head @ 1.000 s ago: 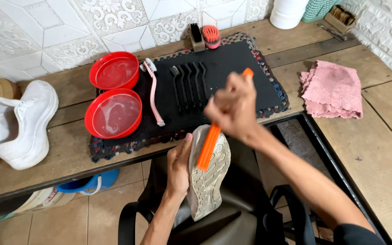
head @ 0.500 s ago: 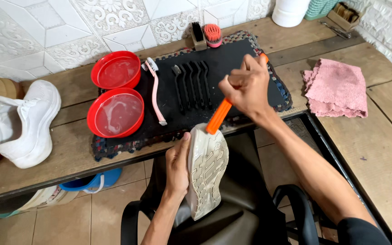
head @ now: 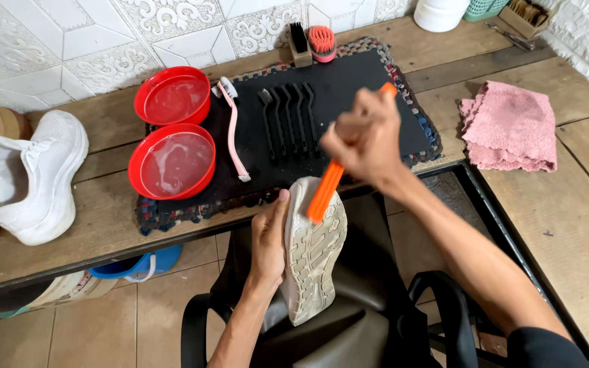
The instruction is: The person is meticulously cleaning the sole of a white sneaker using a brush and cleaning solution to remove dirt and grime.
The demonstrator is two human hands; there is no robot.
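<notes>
Sole turned up, a white shoe [head: 313,255] rests over the lap, just below the tabletop [head: 90,225] edge, gripped along its side by the left hand [head: 269,235]. Right hand [head: 364,140] is closed around an orange brush [head: 325,191], whose lower end touches the sole near the toe. Behind lie a black mat [head: 363,88], two red bowls [head: 172,163], a pink toothbrush [head: 233,129] and a pink cloth [head: 509,126].

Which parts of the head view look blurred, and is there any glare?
Head view: the right hand and orange brush are smeared by motion blur; the left hand and shoe sole stay sharp; soft glare lies on the water in the nearer red bowl.
</notes>
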